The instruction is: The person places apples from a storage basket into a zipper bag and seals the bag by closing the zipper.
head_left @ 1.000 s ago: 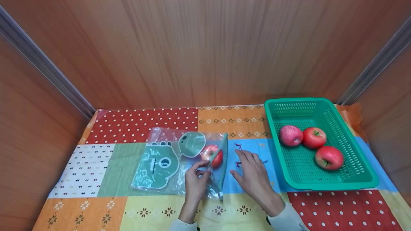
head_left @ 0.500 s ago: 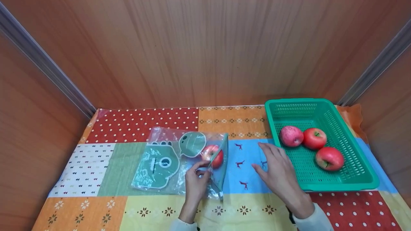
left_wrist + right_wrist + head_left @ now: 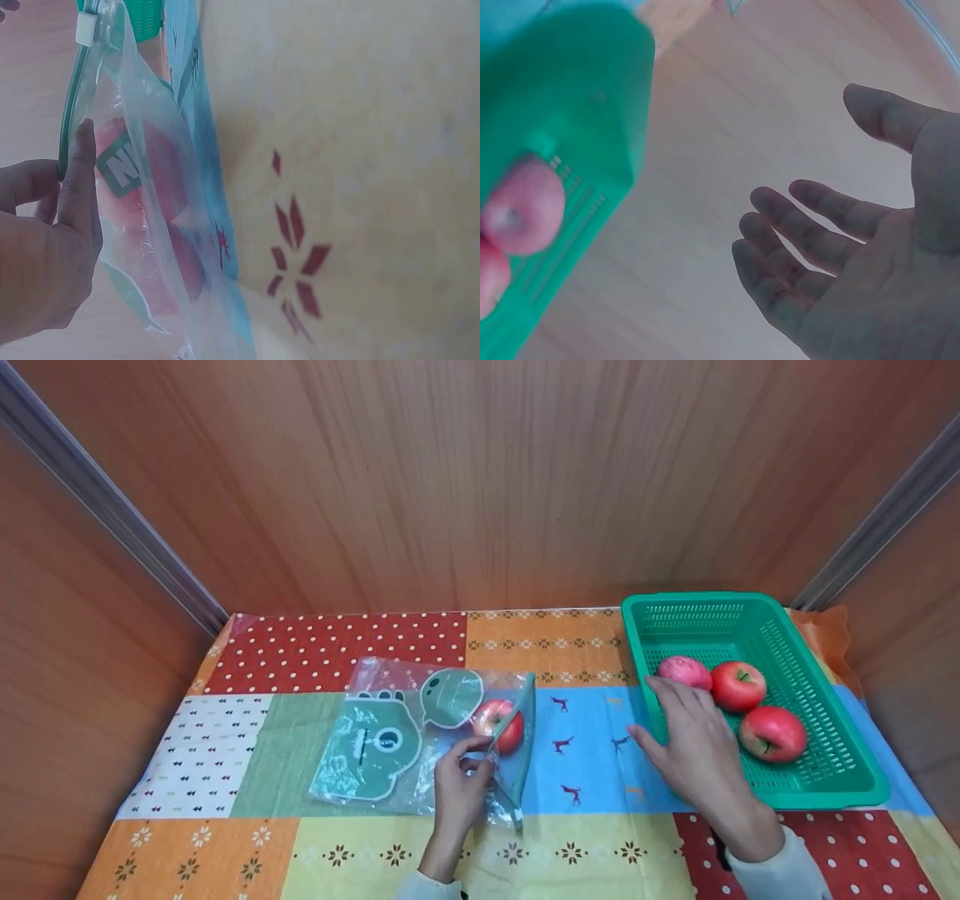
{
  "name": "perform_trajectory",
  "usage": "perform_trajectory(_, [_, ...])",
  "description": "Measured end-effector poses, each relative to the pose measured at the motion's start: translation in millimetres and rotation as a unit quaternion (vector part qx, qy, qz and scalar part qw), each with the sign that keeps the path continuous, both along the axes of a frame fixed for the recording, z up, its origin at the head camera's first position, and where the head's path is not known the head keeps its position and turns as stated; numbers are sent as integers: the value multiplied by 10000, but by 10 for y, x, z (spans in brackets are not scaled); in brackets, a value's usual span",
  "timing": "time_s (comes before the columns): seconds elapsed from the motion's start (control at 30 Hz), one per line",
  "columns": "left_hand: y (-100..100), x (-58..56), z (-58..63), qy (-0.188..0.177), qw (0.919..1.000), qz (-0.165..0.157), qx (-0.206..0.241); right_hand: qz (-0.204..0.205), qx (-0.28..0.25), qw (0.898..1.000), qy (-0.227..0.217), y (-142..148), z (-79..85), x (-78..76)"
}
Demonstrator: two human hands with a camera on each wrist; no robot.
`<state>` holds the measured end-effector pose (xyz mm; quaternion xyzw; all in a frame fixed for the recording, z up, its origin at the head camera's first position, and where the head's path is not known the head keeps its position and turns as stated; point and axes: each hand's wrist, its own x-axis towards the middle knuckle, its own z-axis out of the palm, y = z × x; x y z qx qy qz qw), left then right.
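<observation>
A clear zip bag (image 3: 442, 765) with green cartoon print lies on the cloth, its mouth toward the right. Inside, near the mouth, is a red apple (image 3: 510, 733). My left hand (image 3: 457, 791) pinches the upper lip of the bag's green-edged mouth and holds it raised. A white zip slider (image 3: 85, 28) shows on that edge in the left wrist view. With fingers spread and holding nothing, my right hand (image 3: 697, 754) hovers over the left rim of a green basket (image 3: 825, 799). In it lie a pinkish apple (image 3: 682, 668) and two red apples (image 3: 739, 686), the pinkish one partly hidden by my fingers.
A patchwork-patterned cloth (image 3: 375, 847) covers the table. Wood-grain panels (image 3: 480, 487) stand at the back and both sides. An orange flap (image 3: 829, 634) lies behind the basket's right side, against the panel.
My right hand has moved right, from beside the bag's mouth to above the basket's left rim. My left hand keeps its pinch on the bag's edge, and the bag stays put.
</observation>
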<state>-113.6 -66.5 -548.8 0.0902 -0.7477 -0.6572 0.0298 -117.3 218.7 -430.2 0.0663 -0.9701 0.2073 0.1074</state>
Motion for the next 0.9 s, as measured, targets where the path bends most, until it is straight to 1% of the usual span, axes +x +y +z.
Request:
perform_trajectory(0.13, [-2,-6,5,-83,10000,13,-5,-102,5,9999,-39,125,94,-43])
perform_trajectory(0.3, [-4,10,11,-17,10000,20,66,-194,-109,9997,-33,288,180,-131])
perform_trajectory(0.37, [-2,20,15,-1,10000,16,59,-247,-133,9996,-26,352,199,-168])
perform_trajectory(0.5, [-1,22,9,-13,10000,2,34,-323,-66,9993,-150,482,222,-239])
perform_trajectory(0.67, [-1,9,4,13,10000,-5,17,-263,-32,9992,-296,644,229,-356])
perform_trajectory(0.77, [2,12,11,101,9999,2,30,-225,-46,9983,-540,736,226,-448])
perform_trajectory(0.9, [9,22,32,100,9999,37,68,-156,-36,9944,-1048,845,202,-567])
